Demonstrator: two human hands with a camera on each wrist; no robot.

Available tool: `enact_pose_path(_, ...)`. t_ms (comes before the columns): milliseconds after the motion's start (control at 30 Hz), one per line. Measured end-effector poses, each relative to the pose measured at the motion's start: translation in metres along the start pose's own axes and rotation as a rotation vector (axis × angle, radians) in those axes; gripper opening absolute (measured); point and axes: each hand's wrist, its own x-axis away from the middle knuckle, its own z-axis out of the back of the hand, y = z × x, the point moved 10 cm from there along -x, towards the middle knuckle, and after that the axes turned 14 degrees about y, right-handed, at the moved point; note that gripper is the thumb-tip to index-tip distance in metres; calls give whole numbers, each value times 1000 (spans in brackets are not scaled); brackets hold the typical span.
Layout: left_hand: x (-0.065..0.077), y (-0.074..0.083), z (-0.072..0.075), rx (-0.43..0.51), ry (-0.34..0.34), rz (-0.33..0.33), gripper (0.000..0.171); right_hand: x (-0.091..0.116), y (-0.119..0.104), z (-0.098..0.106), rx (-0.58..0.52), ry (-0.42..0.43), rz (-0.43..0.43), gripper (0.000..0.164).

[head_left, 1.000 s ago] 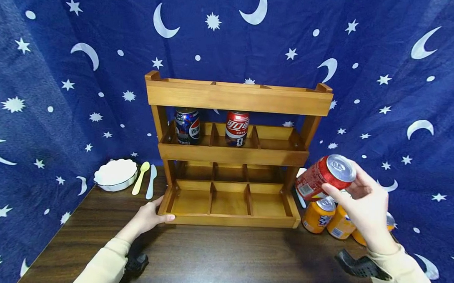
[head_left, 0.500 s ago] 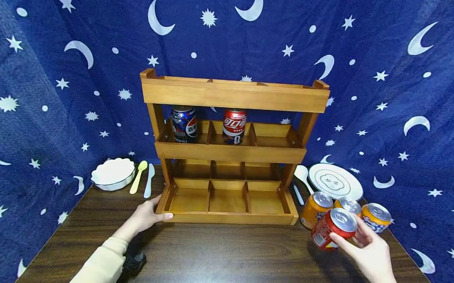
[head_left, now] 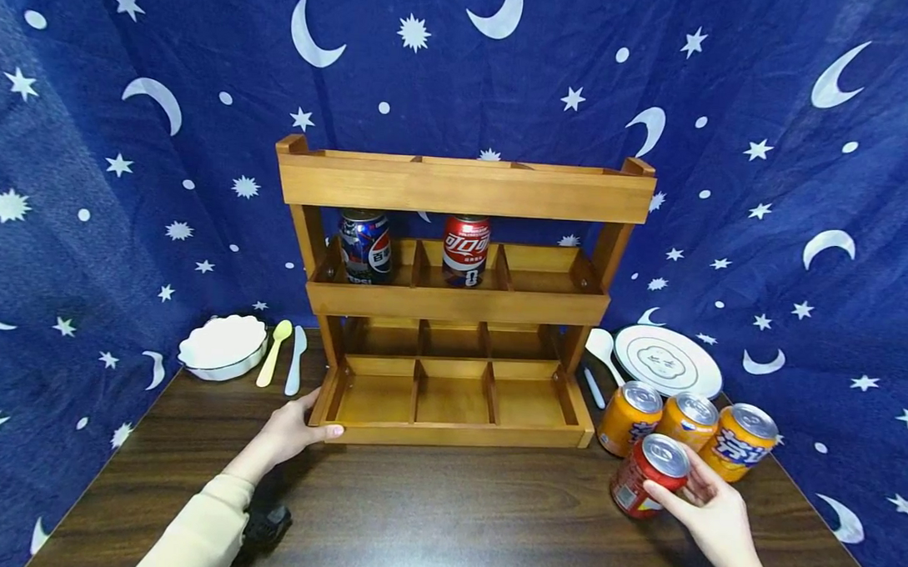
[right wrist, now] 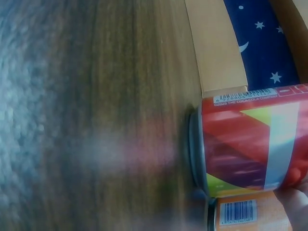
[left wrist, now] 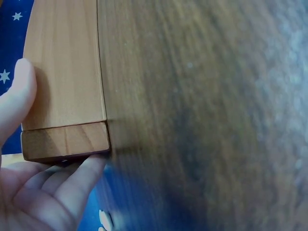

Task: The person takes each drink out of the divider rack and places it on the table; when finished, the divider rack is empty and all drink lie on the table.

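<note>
My right hand [head_left: 705,505] holds a red cola can [head_left: 650,475] round its side, thumb at the front, low at the table's right. In the right wrist view the can [right wrist: 250,144] shows its barcode, and its base is right at the tabletop. Just behind it stand three orange soda cans [head_left: 735,443]. With my left hand [head_left: 287,432] I grip the lower left front corner of a three-tier wooden rack [head_left: 461,305]; the left wrist view has the thumb [left wrist: 21,96] on the front board and fingers round the end. On the middle tier stand a blue Pepsi can [head_left: 365,249] and a red-and-white cola can [head_left: 466,252].
To the rack's left lie a white scalloped dish [head_left: 222,348], a yellow spoon [head_left: 274,354] and a pale blue knife [head_left: 296,361]. Right of it are a white spoon [head_left: 604,352], a light blue handle [head_left: 595,388] and a white plate [head_left: 698,375]. A starry blue cloth [head_left: 461,67] hangs behind.
My right hand has brought the red cola can down from above the orange cans to the tabletop in front of them, turning it upright. The left hand stays on the rack's corner.
</note>
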Motion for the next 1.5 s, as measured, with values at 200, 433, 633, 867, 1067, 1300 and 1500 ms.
enact_pose_path(200, 1, -1, 2, -7, 9, -3, 97, 3, -38, -1, 21, -53, -3, 64)
enact_pose_path(433, 1, 1, 1, -8, 3, -17, 98, -3, -76, 17, 230, 18, 90, 74)
enact_pose_path(633, 1, -1, 3, -9, 16, -28, 96, -29, -128, 8, 68, 2, 180, 76)
enact_pose_path(867, 1, -2, 4, -10, 25, -24, 95, -71, -196, -40, -173, -63, 243, 71)
enact_pose_path(1067, 2, 5, 4, -3, 45, -42, 94, -103, -248, -95, -234, -161, 178, 70)
enact_pose_path(1300, 2, 8, 4, -1, 61, -65, 90, -134, -276, -152, -199, -216, 136, 73)
enact_pose_path(1500, 2, 4, 4, 1, 64, -42, 89, -149, -293, -191, -125, -230, 127, 85)
